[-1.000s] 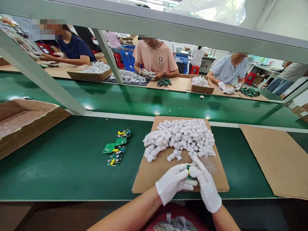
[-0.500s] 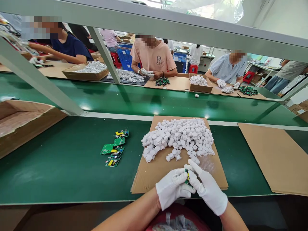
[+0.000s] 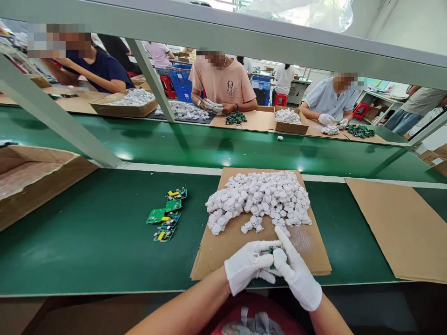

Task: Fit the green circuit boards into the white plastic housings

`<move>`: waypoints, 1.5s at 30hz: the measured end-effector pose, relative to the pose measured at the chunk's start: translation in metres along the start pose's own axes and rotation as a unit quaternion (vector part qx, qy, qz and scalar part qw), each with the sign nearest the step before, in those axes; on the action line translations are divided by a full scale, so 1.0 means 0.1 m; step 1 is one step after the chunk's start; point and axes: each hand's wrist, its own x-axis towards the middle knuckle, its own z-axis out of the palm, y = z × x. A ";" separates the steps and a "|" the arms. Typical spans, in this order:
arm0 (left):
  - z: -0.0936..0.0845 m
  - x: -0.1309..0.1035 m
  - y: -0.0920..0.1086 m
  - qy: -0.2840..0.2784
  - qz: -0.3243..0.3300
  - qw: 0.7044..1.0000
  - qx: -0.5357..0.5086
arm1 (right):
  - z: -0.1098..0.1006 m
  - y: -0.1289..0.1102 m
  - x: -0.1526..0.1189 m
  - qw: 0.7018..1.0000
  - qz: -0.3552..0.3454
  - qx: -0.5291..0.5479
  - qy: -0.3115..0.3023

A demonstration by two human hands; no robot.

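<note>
Both hands wear white gloves and meet above the near part of a cardboard sheet (image 3: 223,253). Between them is a small green circuit board (image 3: 271,250), mostly hidden by the fingers. My left hand (image 3: 246,266) grips it from the left, while my right hand (image 3: 298,274) closes on it from the right with the thumb across it and the index finger stretched forward. Just beyond the fingertips lies a large heap of small white wrapped pieces (image 3: 260,197), a few of them apart at its near side.
Several green circuit boards (image 3: 166,217) with yellow parts lie left on the green bench (image 3: 104,242). An open cardboard box (image 3: 45,190) stands far left; another cardboard sheet (image 3: 401,228) lies right. Behind a metal frame (image 3: 223,28), co-workers sit across a green belt (image 3: 209,149).
My hands have shifted slightly left, and the board is turned so its yellow part no longer shows. A co-worker at far left has raised their arms. A white piece on the belt moved left.
</note>
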 end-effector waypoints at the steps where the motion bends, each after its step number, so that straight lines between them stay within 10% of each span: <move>1: 0.00 -0.01 0.02 -0.002 -0.002 1.000 0.003 | -0.01 0.00 0.00 1.000 0.002 0.030 0.004; 16: 0.08 -0.03 0.01 0.036 0.058 0.995 0.076 | 0.07 -0.06 0.04 0.997 0.004 0.007 0.075; 45: 0.03 0.01 0.03 0.040 0.101 0.986 0.130 | -0.06 -0.08 0.10 0.998 -0.033 -0.048 0.031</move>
